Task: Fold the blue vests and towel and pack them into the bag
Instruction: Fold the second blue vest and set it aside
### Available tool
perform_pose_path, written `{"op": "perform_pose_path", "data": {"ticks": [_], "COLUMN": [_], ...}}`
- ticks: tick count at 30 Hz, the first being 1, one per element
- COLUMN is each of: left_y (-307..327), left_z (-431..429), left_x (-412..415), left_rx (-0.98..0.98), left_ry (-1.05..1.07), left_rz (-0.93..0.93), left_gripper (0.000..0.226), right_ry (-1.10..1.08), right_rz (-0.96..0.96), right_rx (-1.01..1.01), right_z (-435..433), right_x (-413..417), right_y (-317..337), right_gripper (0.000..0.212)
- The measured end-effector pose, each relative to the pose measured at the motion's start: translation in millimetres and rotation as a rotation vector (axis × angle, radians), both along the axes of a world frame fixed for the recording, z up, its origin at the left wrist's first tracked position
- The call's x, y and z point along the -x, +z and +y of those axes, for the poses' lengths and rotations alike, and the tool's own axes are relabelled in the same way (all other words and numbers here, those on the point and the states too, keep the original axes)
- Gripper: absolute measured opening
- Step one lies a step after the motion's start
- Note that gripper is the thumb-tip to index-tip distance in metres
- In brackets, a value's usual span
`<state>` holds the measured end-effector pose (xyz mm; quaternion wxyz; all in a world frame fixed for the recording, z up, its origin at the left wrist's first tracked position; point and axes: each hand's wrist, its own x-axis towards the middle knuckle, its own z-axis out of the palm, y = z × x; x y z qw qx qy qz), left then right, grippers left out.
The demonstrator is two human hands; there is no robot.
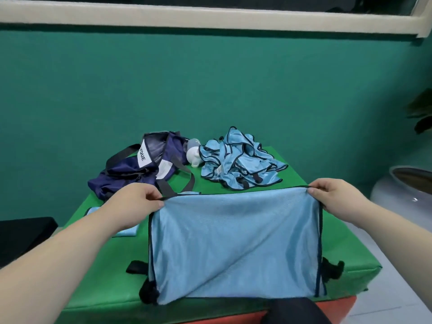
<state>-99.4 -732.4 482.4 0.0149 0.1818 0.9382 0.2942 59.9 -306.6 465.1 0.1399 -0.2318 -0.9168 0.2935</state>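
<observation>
Head view: left hand (138, 199) and right hand (334, 195) pinch blue vest (233, 242) corners; bag (131, 174), vest pile (240, 164) beyond.

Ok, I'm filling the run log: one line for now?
vest: spread out; left hand: pinches left corner; right hand: pinches right corner; bag: behind; pile: crumpled
</observation>
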Motion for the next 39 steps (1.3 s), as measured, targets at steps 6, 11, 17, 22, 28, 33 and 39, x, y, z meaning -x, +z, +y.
{"op": "perform_pose_path", "data": {"ticks": [6, 11, 17, 22, 28, 33, 39], "left_y": [-24.7, -63.4, -108.9, -110.9, -130.2, -146.6, -157.2], "left_z": [49.1, 79.7, 98.5, 108.3, 101.9, 61.3, 29.5], "left_x": [84.1, 146.7, 182.7, 143.2, 90.8, 72.2, 37.8], "left_rx": [0.042, 0.111, 0.118, 0.101, 0.390, 0.511, 0.399], "left_ry": [0.028, 0.048, 0.089, -0.119, -0.495, -0.431, -0.388], "left_rz": [0.021, -0.012, -0.013, 0.213, 0.221, 0.201, 0.074], "left_gripper": [0.011, 0.010, 0.033, 0.027, 0.036, 0.058, 0.057], "right_ry": [-0.030, -0.065, -0.117, -0.042, 0.213, 0.242, 0.226], "right_rz": [-0.096, -0.166, -0.294, -0.193, -0.269, -0.368, -0.439], "right_rx": [-0.086, -0.095, -0.195, -0.310, -0.375, -0.363, -0.417], "right_z": [33.4, 57.9, 67.3, 31.5, -33.4, -96.1, -138.7], "right_x": [85.8, 145.8, 184.5, 165.4, 124.3, 96.2, 80.7], "right_y": [-27.8, -63.3, -114.2, -118.6, -129.6, -140.2, -159.9], "right_gripper": [0.016, 0.018, 0.025, 0.033, 0.037, 0.086, 0.094]}}
